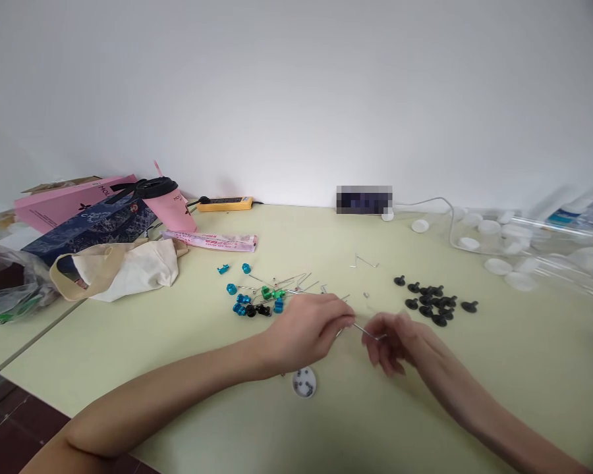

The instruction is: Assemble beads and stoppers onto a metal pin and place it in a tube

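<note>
My left hand [316,329] pinches a thin bent metal wire [366,330] between thumb and fingertips above the table. The hooked end of the wire points right, close to the fingers of my right hand [395,339]. My right hand is a little blurred, its fingers loosely curled and apart, and I see nothing gripped in it. Below my left hand stands a small white dish [304,382] with several tiny metal pieces in it. Behind that hand lie more bent wires [304,283], partly hidden, among blue metallic parts [243,299], green parts [267,293] and black parts [263,311].
Several black round-based pieces [425,301] lie in a group on the right. White caps [420,226] and clear plastic tubes [558,230] are behind them. A pink cup [172,209], cloth bag [128,270] and yellow power strip [225,204] stand on the left.
</note>
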{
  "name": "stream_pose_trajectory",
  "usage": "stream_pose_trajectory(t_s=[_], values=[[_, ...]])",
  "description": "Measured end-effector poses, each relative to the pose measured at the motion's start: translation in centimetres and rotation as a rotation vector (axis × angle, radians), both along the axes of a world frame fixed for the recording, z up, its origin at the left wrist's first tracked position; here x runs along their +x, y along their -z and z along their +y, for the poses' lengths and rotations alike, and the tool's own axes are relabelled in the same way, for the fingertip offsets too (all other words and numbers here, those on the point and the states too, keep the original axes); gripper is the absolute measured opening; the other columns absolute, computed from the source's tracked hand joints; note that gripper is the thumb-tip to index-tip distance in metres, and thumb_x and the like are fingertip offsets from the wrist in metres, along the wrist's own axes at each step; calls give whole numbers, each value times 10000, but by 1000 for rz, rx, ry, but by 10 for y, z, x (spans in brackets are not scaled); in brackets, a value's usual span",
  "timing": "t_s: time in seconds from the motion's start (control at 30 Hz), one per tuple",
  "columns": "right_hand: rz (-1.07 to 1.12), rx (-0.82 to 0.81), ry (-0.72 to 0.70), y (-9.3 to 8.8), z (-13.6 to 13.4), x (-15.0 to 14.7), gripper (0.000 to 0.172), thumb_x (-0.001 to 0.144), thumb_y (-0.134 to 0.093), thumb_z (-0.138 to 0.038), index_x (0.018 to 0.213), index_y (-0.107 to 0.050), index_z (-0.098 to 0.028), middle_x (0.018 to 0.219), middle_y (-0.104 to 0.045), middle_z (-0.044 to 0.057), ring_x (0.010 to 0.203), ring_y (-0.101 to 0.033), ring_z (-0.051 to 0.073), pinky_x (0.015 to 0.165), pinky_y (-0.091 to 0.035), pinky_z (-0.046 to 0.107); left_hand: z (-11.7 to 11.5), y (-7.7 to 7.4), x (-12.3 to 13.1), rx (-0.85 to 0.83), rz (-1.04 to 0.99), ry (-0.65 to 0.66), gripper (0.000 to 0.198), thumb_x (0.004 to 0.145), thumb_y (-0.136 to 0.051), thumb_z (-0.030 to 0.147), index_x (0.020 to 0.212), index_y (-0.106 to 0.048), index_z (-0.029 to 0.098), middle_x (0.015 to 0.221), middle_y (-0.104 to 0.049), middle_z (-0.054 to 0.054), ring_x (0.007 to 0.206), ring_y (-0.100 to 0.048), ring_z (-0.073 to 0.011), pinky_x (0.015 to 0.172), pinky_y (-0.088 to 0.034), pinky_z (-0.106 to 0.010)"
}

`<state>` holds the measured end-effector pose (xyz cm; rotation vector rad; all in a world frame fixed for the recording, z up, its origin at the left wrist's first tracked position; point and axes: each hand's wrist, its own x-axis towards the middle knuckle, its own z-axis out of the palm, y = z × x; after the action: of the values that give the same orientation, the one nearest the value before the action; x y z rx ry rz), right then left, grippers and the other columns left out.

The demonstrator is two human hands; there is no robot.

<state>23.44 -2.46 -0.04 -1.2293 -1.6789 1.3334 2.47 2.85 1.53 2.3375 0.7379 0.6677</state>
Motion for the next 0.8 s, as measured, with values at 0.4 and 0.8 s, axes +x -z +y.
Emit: stream_pose_trajectory(t_s=[0.4, 0.8], values=[[-467, 787, -82, 1, -3, 5, 241, 965, -437, -250, 943, -670, -193, 739, -605, 53, 654, -505, 174, 612, -383, 309, 2, -4, 1, -495, -37, 27, 253, 932, -440, 292, 808, -592, 131, 750, -635, -45, 598, -594, -108, 594, -518, -233], [405, -646, -117, 4, 0, -11, 457, 897, -488, -554, 719, -594, -146, 593, -454, -23, 490, -368, 67, 467, -268, 191, 0, 2, -4, 1010, -8, 216, 160, 886, -463, 128, 891, -623, 121, 854, -671, -89, 672, -584, -161, 545, -469, -263]])
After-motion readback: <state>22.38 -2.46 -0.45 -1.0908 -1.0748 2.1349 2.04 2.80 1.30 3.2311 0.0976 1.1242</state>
